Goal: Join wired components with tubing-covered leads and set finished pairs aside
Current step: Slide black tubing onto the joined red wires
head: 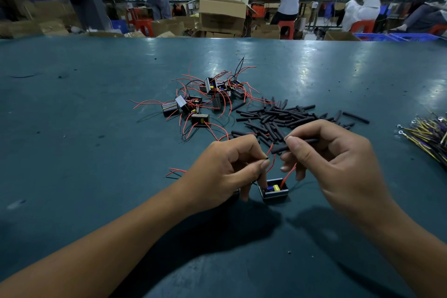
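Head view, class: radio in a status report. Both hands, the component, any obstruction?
Left hand pinches a wire end; right hand pinches a black tube. Boxed component on the table between them, red leads up. Nothing in the way.

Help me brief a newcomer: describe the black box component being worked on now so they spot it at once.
On the teal table, look at the near edge between the two hands, not the tangled heap farther back. The black box component sits alone there, open side up, showing a yellow part, with red leads rising to the fingers.

small black open-topped component point(273, 190) upright on the table, red leads point(287, 176) rising; black tubing piece point(294, 145) just above
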